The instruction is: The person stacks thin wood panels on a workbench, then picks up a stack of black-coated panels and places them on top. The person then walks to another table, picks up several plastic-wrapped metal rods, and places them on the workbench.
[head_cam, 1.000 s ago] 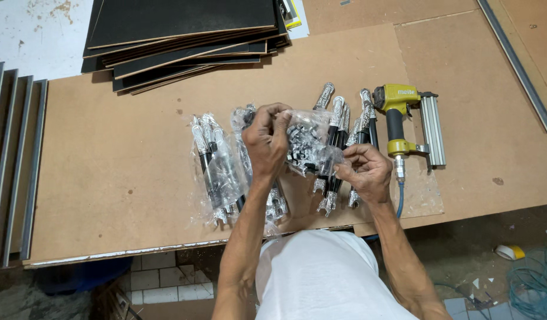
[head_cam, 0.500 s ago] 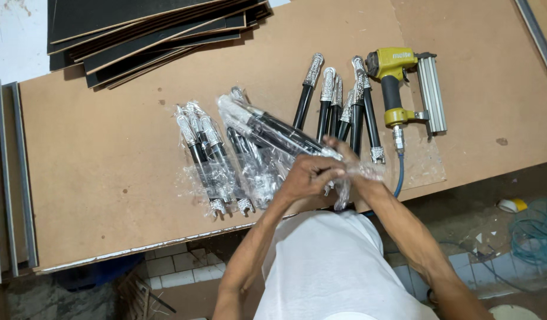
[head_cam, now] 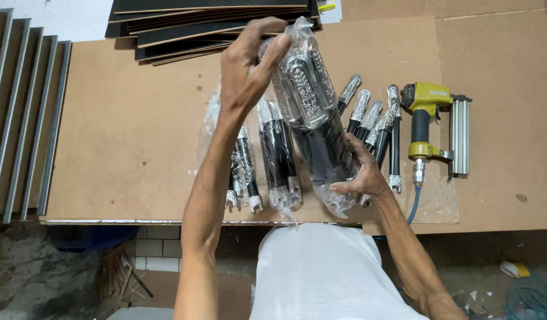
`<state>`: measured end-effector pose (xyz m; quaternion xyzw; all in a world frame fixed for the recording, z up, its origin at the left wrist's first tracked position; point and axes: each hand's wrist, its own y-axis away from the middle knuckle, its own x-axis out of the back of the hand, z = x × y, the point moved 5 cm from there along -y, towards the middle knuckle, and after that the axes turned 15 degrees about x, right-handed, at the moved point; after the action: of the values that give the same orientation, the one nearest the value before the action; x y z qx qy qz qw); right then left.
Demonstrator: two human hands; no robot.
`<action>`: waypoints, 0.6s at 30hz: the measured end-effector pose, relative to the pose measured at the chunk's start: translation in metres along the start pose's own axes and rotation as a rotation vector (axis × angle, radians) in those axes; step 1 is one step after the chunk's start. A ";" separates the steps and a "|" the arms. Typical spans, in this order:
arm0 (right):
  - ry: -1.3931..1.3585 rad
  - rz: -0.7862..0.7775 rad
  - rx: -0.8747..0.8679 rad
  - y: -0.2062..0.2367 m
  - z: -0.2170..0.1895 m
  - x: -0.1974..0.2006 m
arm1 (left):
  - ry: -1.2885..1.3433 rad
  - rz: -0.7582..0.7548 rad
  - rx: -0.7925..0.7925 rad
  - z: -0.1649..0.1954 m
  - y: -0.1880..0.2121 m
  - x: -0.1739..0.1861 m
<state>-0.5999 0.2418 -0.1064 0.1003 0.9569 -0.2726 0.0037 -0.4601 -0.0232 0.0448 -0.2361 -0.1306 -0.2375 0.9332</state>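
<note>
You held a clear plastic packet of black handles with silver ornamented ends (head_cam: 312,112) lifted off the brown board worktop (head_cam: 125,130), tilted so its top leaned away from you. Your left hand (head_cam: 246,71) closed around the packet's upper end, fingers curled over the plastic near the silver caps. Your right hand (head_cam: 359,172) gripped the lower end from the side, thumb and fingers wrapped on the crinkled wrap.

Beneath the raised packet, more wrapped handles (head_cam: 267,160) lay on the worktop near its front edge, partly hidden by your left forearm. Just to the right of your right hand, several unwrapped black handles with silver tips (head_cam: 377,124) lay side by side, fanned slightly. Beside them, further right, rested a yellow and black pneumatic nailer (head_cam: 424,127) with its metal magazine (head_cam: 460,136) and a blue air hose (head_cam: 414,204) running off the front edge.

At the far edge sat a stack of dark flat panels (head_cam: 208,24), and grey profile strips (head_cam: 24,118) lay along the left side.
</note>
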 end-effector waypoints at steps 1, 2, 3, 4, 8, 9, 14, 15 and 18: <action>0.046 0.013 -0.007 -0.001 -0.001 0.002 | -0.067 -0.005 -0.009 0.014 -0.013 -0.010; 0.094 0.034 -0.011 -0.001 -0.001 0.004 | -0.133 -0.017 -0.024 0.027 -0.020 -0.019; 0.143 0.064 -0.020 0.003 0.000 0.009 | -0.153 -0.003 -0.086 0.041 -0.020 -0.026; 0.172 0.089 -0.025 0.008 0.001 0.013 | -0.170 0.003 -0.150 0.053 -0.019 -0.035; 0.147 0.198 -0.043 0.036 0.009 0.040 | -0.216 0.003 -0.361 0.098 -0.006 -0.066; 0.101 0.215 -0.035 0.040 0.011 0.048 | -0.213 -0.023 -0.426 0.114 -0.004 -0.072; -0.240 0.087 0.262 0.034 0.003 0.075 | -0.123 -0.135 -0.644 0.201 0.023 -0.082; -0.264 0.047 0.340 0.030 -0.001 0.078 | -0.074 -0.177 -0.643 0.212 0.030 -0.076; -0.374 0.143 0.062 0.018 0.007 0.088 | -0.013 -0.186 -0.618 0.228 0.025 -0.071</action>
<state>-0.6832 0.2697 -0.1275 0.1158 0.9212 -0.3147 0.1974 -0.5384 0.1384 0.2051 -0.4968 -0.0794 -0.3488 0.7908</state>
